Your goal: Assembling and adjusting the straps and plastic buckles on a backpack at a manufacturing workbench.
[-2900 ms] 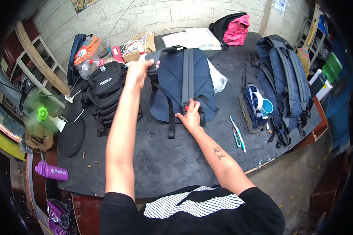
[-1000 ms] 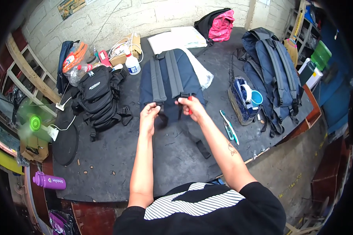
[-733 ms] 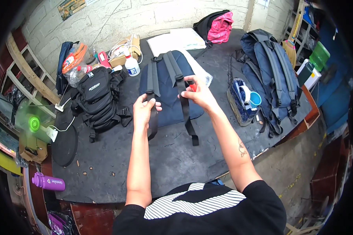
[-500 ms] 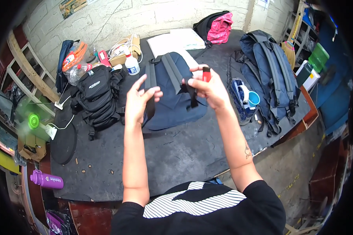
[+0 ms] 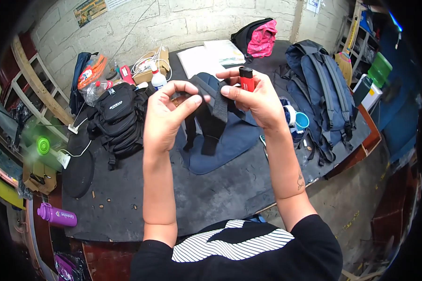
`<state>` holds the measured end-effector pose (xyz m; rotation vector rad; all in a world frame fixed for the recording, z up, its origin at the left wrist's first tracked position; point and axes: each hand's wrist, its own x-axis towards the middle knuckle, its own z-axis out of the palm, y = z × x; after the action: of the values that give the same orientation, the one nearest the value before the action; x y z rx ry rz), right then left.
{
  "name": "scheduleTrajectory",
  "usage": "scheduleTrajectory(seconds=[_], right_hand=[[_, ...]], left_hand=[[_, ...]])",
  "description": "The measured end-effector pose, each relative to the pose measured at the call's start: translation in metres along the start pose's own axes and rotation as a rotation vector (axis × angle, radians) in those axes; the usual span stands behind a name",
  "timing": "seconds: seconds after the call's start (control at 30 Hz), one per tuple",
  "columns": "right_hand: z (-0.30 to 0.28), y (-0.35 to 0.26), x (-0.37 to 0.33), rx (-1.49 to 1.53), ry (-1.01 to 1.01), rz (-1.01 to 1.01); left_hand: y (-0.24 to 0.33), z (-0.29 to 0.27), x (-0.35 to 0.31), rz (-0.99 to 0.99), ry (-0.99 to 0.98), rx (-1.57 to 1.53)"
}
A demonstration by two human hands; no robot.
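At left, a purple bottle (image 5: 58, 214) lies at the edge of a dark desk (image 5: 206, 196), with a black bag (image 5: 119, 112) farther in and a white spray bottle (image 5: 158, 80) behind it. The person's left hand (image 5: 163, 117) rises at center, thumb and forefinger curled toward each other with a narrow space between them, right beside a dark shoulder strap (image 5: 213, 119); whether they grip it cannot be told. The strap belongs to a navy backpack (image 5: 220, 152) that lies on the desk, beneath and between the two hands. The right hand (image 5: 263, 103) holds a red lighter (image 5: 247, 80) upright, its thumb against the strap's right side. Farther right are a teal cup (image 5: 302, 121) and another blue backpack (image 5: 326, 91) with two gray straps.
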<state>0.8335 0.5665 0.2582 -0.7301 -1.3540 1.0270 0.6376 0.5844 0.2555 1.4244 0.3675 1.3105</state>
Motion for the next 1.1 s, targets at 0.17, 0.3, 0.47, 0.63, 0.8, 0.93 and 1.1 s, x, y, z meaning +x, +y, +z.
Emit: scheduleTrajectory(seconds=[0.17,0.3,0.47,0.63,0.8,0.93,1.1], right_hand=[[-0.002,0.009,0.0,0.015,0.024,0.061],[-0.007,0.019,0.003,0.005,0.026,0.118],[-0.012,0.04,0.01,-0.059,0.104,0.152],[-0.02,0.062,0.012,-0.11,0.169,0.153],[-0.044,0.111,-0.023,-0.269,0.228,0.154],[-0.068,0.18,-0.097,-1.012,0.005,0.184],[-0.035,0.224,-0.128,-1.267,0.007,0.163]], left_hand=[[-0.025,-0.001,0.001,-0.094,-0.005,0.03],[-0.045,-0.003,-0.002,-0.206,-0.082,-0.138],[-0.067,-0.006,-0.008,-0.289,-0.096,-0.161],[-0.07,-0.003,-0.009,-0.429,-0.069,-0.192],[-0.074,-0.012,-0.016,-0.471,0.001,-0.291],[-0.083,-0.03,-0.022,-0.484,-0.015,-0.289],[-0.084,-0.02,-0.025,-0.429,0.015,-0.027]])
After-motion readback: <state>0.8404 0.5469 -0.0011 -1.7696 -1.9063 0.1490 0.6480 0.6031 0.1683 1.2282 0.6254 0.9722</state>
